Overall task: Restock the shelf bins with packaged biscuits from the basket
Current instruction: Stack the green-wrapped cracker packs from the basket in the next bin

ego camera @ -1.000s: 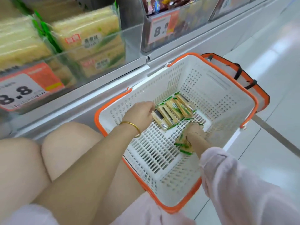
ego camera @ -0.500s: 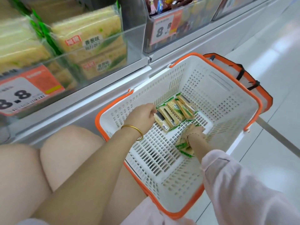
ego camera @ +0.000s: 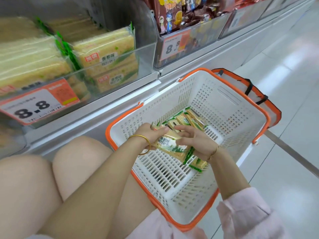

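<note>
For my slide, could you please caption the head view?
Left hand and right hand hold green-yellow biscuit packets in a white, orange-rimmed plastic basket.

Orange price tag (ego camera: 38, 104), brown snack packets (ego camera: 181, 12), glossy white floor (ego camera: 284, 87)

The person wears a pale pink top. Its loose sleeve (ego camera: 245, 214) covers the right arm down to mid-forearm, with a stitched seam near the cuff and soft folds. More of the same pink cloth (ego camera: 155, 226) shows lower down by the lap. The left forearm is bare. Just behind the left grip (ego camera: 148, 133) sits a plain, rounded gold bangle (ego camera: 146, 140), fairly thick. Behind the right grip (ego camera: 195, 142) runs a much thinner gold bracelet (ego camera: 213, 153). Both knees (ego camera: 81, 161) are uncovered.
</note>
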`<move>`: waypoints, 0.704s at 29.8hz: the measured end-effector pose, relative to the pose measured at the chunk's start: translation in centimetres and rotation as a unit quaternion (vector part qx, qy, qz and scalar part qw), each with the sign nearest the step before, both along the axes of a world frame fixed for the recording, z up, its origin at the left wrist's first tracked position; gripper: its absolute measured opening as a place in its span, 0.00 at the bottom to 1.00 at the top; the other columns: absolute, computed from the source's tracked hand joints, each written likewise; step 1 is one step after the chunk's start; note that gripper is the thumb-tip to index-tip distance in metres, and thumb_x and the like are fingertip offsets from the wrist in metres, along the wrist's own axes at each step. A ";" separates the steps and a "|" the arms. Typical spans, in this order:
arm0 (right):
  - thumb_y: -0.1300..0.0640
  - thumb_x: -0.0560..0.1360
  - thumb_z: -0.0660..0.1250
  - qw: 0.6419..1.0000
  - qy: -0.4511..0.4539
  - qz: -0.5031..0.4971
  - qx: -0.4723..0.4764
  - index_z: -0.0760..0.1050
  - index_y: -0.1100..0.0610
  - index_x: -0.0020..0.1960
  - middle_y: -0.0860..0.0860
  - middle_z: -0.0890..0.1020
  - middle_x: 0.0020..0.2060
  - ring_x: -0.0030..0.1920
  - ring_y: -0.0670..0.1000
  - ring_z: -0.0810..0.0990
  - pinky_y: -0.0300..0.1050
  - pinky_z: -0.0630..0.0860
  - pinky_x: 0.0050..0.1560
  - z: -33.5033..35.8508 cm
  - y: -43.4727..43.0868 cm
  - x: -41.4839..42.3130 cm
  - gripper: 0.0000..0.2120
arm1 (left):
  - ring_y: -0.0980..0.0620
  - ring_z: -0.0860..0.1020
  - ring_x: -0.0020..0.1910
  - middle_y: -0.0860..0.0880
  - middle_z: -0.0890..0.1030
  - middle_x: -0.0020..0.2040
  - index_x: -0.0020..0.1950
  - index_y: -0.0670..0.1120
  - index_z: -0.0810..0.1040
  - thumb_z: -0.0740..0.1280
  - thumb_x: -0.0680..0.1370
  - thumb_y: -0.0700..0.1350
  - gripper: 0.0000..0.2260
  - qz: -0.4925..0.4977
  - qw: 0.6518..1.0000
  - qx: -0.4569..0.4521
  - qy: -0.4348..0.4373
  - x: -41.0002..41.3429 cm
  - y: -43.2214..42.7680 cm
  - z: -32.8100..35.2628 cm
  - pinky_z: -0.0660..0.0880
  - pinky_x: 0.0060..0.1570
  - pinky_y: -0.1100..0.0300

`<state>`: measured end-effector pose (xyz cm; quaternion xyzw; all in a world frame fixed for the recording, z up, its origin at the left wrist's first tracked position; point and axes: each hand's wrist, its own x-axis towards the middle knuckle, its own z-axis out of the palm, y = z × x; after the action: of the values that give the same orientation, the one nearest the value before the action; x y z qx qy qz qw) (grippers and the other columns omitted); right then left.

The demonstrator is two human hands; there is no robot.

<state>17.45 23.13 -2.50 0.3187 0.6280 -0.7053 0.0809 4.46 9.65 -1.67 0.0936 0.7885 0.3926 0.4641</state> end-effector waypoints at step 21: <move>0.54 0.64 0.77 0.978 0.179 -0.107 -0.007 0.79 0.58 0.55 0.59 0.80 0.52 0.48 0.57 0.81 0.50 0.81 0.47 5.6 -1.3 -1.5 0.20 | 0.44 0.81 0.47 0.40 0.81 0.54 0.52 0.45 0.75 0.67 0.77 0.49 0.09 0.067 0.984 0.163 0.011 -1.5 -4.1 5.9 0.80 0.50 0.47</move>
<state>16.00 21.81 3.06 0.2521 0.5896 -0.7599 -0.1063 2.95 5.51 4.24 0.1193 0.7238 0.5446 0.4065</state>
